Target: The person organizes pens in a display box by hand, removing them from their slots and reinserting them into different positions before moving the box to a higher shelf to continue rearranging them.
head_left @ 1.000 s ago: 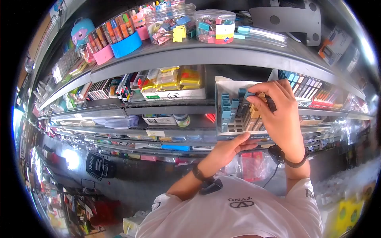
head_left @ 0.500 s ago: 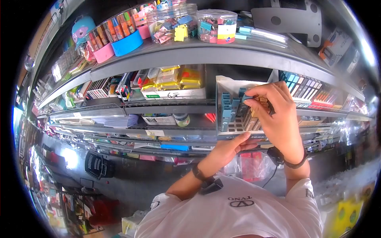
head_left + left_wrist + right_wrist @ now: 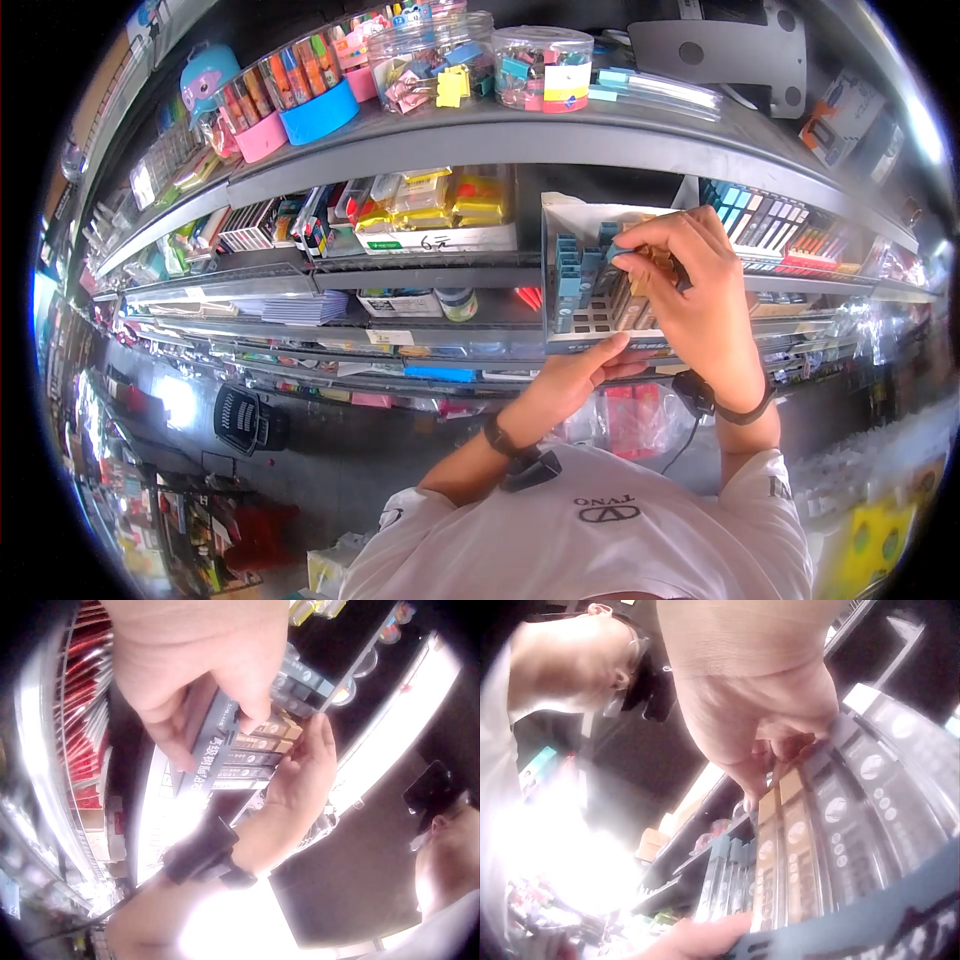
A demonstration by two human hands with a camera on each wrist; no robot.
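Stationery shop shelving, going left to right: up on the top shelf there are the pink and blue tubs point(image 3: 300, 100) stuffed with little bits, and under them a stack of yellow packets point(image 3: 475, 200). The action is just right of that. The left hand point(image 3: 570, 378) comes up from below and holds the front lip of the grey display tray point(image 3: 548, 270). In the left wrist view the printed lip point(image 3: 214, 742) sits between thumb and fingers, so it's pinched, not just touched. Inside the tray, a column of blue boxes point(image 3: 570, 265) stands on the left, with the tan boxes point(image 3: 638, 295) right next to them. They're all slim boxes slotted side by side, with the long axis running from the front lip back toward the shelf. The right hand point(image 3: 705, 300) reaches in from the right, thumb and fingertips closed on the far ends of the tan boxes. I can't tell exactly how many it's got, maybe one or two. The right hand is the one actually on the boxes, at the far ends. The left is only at the near end, on the lip, close by but not touching the right hand.
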